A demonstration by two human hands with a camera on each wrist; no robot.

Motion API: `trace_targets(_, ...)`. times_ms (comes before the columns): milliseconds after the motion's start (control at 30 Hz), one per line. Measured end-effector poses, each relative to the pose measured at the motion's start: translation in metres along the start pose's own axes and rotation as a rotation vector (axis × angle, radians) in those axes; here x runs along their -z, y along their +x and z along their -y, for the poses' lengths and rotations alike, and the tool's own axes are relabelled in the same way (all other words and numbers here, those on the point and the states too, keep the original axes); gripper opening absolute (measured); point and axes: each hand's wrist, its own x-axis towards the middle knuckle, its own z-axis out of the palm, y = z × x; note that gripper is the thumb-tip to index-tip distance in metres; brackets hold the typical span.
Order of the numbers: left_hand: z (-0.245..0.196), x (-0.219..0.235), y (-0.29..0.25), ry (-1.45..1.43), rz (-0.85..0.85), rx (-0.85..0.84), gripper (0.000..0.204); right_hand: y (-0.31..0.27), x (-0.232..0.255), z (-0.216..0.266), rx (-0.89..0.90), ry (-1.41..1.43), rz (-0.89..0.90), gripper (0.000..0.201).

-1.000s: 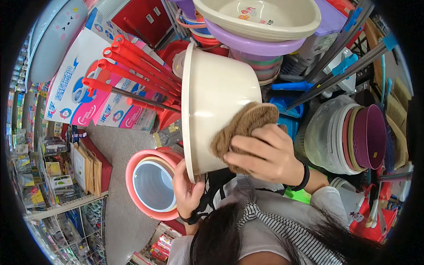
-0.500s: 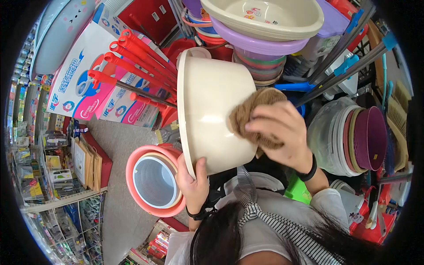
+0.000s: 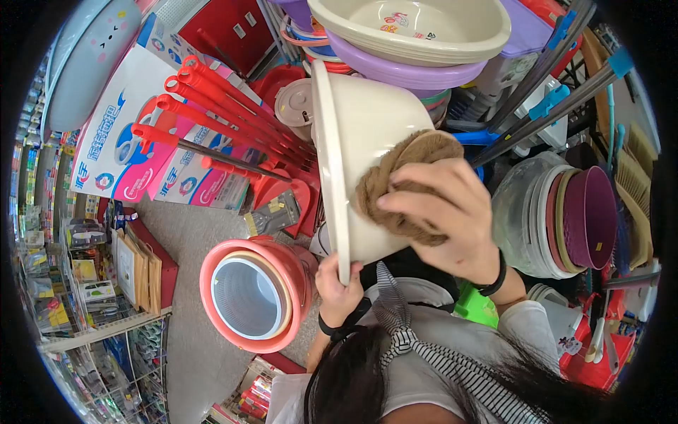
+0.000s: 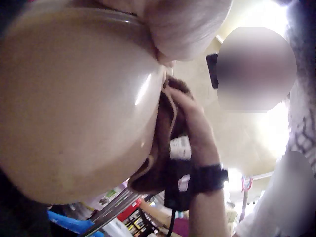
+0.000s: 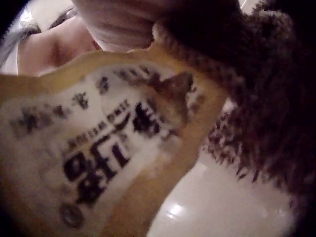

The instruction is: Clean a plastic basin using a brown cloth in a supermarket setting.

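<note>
A cream basin (image 3: 378, 106) is held tilted on its side in the head view, its rim facing left. My left hand (image 3: 339, 290) grips the lower rim, thumb and fingers around the edge. With curled fingers, my right hand (image 3: 452, 212) holds a brown cloth (image 3: 374, 187) against the basin's outer side. The left wrist view shows the basin wall (image 4: 74, 108) large, with the cloth (image 4: 153, 173) and right hand (image 4: 195, 123) along its edge. Close up in the right wrist view are the cloth's shaggy pile (image 5: 261, 108) and a yellow-edged printed label (image 5: 133, 197).
Nested pink buckets (image 3: 212, 318) stand on the floor at lower left. Red-handled poles (image 3: 212, 127) lean beside printed boxes (image 3: 106, 134). Stacked basins (image 3: 424, 53) are behind, and nested buckets (image 3: 593, 219) and grey poles (image 3: 522, 116) are at the right.
The basin and my left hand have shifted right, and the basin's rim is seen more edge-on. My right hand and the cloth moved up and right, then slightly back toward the rim.
</note>
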Motion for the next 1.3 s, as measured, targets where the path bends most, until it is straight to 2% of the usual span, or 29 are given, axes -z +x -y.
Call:
trace_targets(67,0.004,-0.005,-0.007,0.049,0.002,-0.05,0.028,-0.004,-0.009,0.011,0.067,-0.085,-0.021,0.038)
trace_targets(133,0.009,-0.009,-0.014,-0.15,-0.09,0.023,0.026,-0.011,-0.012,0.029,0.126,-0.035,0.043,0.033)
trace_targets(167,0.024,-0.004,-0.028,-0.157,-0.021,0.084,0.026,-0.016,-0.013,0.036,0.154,-0.04,0.093,0.033)
trace_targets(200,0.064,-0.015,-0.064,-0.247,-0.083,0.214,0.027,-0.022,-0.015,0.041,0.181,-0.046,0.141,0.034)
trace_targets(267,0.053,-0.01,-0.06,0.003,-0.017,0.287,0.031,-0.026,-0.018,0.038,0.203,0.021,0.142,0.036)
trace_targets(333,0.053,-0.002,-0.05,-0.083,-0.111,0.02,0.034,-0.016,-0.016,0.029,0.224,0.043,0.166,0.036)
trace_targets(367,0.016,-0.003,-0.024,-0.232,-0.186,0.198,0.035,-0.011,-0.016,0.024,0.215,0.009,0.131,0.032)
trace_targets(400,0.015,-0.002,-0.025,-0.236,-0.187,0.196,0.035,-0.003,-0.014,0.016,0.18,0.019,0.089,0.033)
trace_targets(467,0.015,0.001,-0.025,-0.166,-0.145,0.089,0.037,0.0,-0.012,0.007,0.079,0.004,0.087,0.034)
trace_targets(500,0.016,0.003,-0.024,-0.153,-0.119,0.048,0.027,-0.002,-0.012,0.009,0.082,0.003,0.084,0.034)
trace_targets(567,0.022,0.004,-0.03,-0.143,-0.104,0.046,0.022,-0.01,-0.012,0.021,0.129,0.013,0.072,0.032)
trace_targets(600,0.027,0.004,-0.035,-0.134,-0.089,0.052,0.017,-0.017,-0.009,0.032,0.115,0.01,0.119,0.034)
trace_targets(667,0.048,0.004,-0.046,-0.111,-0.062,-0.008,0.017,-0.032,-0.011,0.039,0.21,0.059,0.17,0.033)
trace_targets(733,0.053,0.005,-0.054,-0.005,-0.052,-0.039,0.019,-0.028,-0.007,0.034,0.217,0.08,0.213,0.032)
trace_targets(800,0.054,0.005,-0.054,-0.041,-0.046,-0.053,0.02,-0.015,-0.007,0.02,0.132,0.065,0.109,0.032)
trace_targets(867,0.052,0.007,-0.05,-0.171,-0.078,0.058,0.022,-0.012,-0.011,0.004,0.043,0.049,0.026,0.036)
trace_targets(933,0.054,0.011,-0.049,-0.156,-0.072,0.046,0.022,-0.013,-0.01,0.014,0.098,0.008,0.049,0.035)
trace_targets(1000,0.061,0.014,-0.053,-0.148,-0.102,0.045,0.021,-0.028,-0.009,0.029,0.155,0.062,0.149,0.031)
trace_targets(1033,0.039,0.016,-0.027,-0.058,-0.131,-0.058,0.019,-0.033,-0.007,0.033,0.231,0.077,0.227,0.029)
trace_targets(1067,0.046,0.017,-0.032,-0.14,-0.151,-0.011,0.015,-0.04,-0.01,0.035,0.261,0.109,0.248,0.028)
trace_targets(1133,0.041,0.017,-0.029,-0.133,-0.183,-0.027,0.018,-0.03,-0.007,0.029,0.258,0.125,0.266,0.029)
trace_targets(1233,0.054,0.01,-0.04,-0.243,-0.233,0.05,0.028,-0.011,-0.008,0.006,0.123,0.025,0.118,0.033)
trace_targets(1267,0.055,0.01,-0.041,-0.244,-0.232,0.048,0.028,-0.002,-0.003,0.003,0.017,0.062,0.069,0.035)
trace_targets(1300,0.054,0.012,-0.041,-0.261,-0.221,0.108,0.033,-0.003,-0.006,0.0,0.017,0.03,0.042,0.034)
